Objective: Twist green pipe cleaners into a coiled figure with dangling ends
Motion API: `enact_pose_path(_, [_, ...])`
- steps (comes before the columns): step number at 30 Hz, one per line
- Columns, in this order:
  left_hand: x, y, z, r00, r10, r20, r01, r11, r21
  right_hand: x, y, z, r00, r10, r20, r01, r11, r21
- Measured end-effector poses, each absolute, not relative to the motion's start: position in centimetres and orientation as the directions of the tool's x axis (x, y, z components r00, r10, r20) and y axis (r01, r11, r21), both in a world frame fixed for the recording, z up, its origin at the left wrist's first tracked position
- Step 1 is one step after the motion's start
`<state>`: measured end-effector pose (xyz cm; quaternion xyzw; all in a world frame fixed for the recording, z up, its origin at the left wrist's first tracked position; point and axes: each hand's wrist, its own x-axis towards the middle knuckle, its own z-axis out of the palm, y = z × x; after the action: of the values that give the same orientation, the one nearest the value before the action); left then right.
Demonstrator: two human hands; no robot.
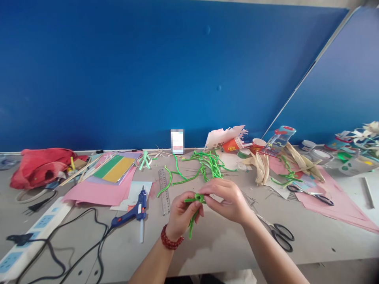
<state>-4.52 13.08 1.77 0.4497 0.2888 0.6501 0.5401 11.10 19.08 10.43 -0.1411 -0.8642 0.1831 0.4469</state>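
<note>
Green pipe cleaners [192, 225], bent and looped together at the top, are held between my two hands over the near part of the table. My left hand [182, 211], with a red bead bracelet [171, 238] at the wrist, pinches the bundle between thumb and fingers; loose ends hang below it. At the upper right of the bundle, the fingertips of my right hand [226, 199] close on the looped part. Just beyond my hands lies a tangled pile of green pipe cleaners [211, 162], with several loose strands to its left.
A blue glue gun [132, 213] and a clear ruler [164, 193] lie to the left, near a power strip [35, 232] with black cables. Black-handled scissors [282, 236] lie right of my arm. Pink paper [331, 197], dried husks [262, 167] and paper cups [233, 145] stand or lie farther right.
</note>
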Motion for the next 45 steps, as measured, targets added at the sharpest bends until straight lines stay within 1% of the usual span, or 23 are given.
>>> enact_pose_path(3, [-4.5,13.2,1.9,-0.031,0.972,0.233,-0.450,-0.222,0.865,11.3,19.1,10.2,-0.562,0.430,0.707,0.091,0.882,-0.463])
enact_pose_path(6, [-4.5,13.5,2.1,-0.068,0.981,0.183,-0.472,-0.193,0.860,11.7,18.9,9.8,-0.568,0.538,0.623,0.168,0.817,-0.552])
enact_pose_path(8, [-4.5,13.7,2.3,-0.108,0.981,0.163,-0.488,-0.195,0.851,11.9,18.6,9.3,-0.537,0.623,0.569,0.244,0.760,-0.602])
enact_pose_path(11, [-4.4,13.8,2.4,-0.177,0.974,0.139,-0.499,-0.210,0.841,11.9,17.7,8.2,-0.471,0.692,0.548,0.300,0.709,-0.638])
enact_pose_path(17, [-4.3,13.9,2.5,-0.227,0.968,0.104,-0.507,-0.209,0.837,10.7,16.4,6.0,-0.413,0.726,0.549,0.203,0.661,-0.722])
enact_pose_path(20, [-4.2,13.9,2.4,-0.218,0.969,0.112,-0.499,-0.210,0.841,10.5,16.5,5.8,-0.382,0.757,0.530,0.197,0.626,-0.754])
enact_pose_path(23, [-4.2,14.0,2.3,-0.235,0.965,0.118,-0.475,-0.220,0.852,10.6,16.8,5.9,-0.383,0.749,0.540,0.221,0.642,-0.734])
enact_pose_path(27, [-4.2,14.2,1.9,-0.358,0.927,0.113,-0.418,-0.268,0.868,10.4,16.7,5.8,-0.369,0.727,0.579,0.290,0.682,-0.672])
enact_pose_path(29, [-4.3,14.2,1.7,-0.391,0.916,0.095,-0.425,-0.271,0.864,10.0,16.4,5.5,-0.364,0.720,0.591,0.317,0.693,-0.648])
enact_pose_path(31, [-4.3,14.3,1.7,-0.399,0.915,0.049,-0.469,-0.250,0.847,9.6,16.2,5.3,-0.362,0.712,0.601,0.330,0.701,-0.632])
enact_pose_path(36, [-4.2,14.3,2.1,-0.350,0.932,-0.095,-0.598,-0.144,0.789,9.1,16.1,5.0,-0.336,0.716,0.612,0.335,0.698,-0.633])
enact_pose_path(41, [-4.2,14.2,1.9,-0.266,0.947,-0.182,-0.698,-0.059,0.713,8.9,15.8,4.3,-0.328,0.730,0.599,0.339,0.683,-0.647])
enact_pose_path(45, [-4.3,14.2,1.7,-0.231,0.952,-0.203,-0.705,-0.020,0.709,8.7,15.3,3.4,-0.290,0.741,0.605,0.330,0.671,-0.664])
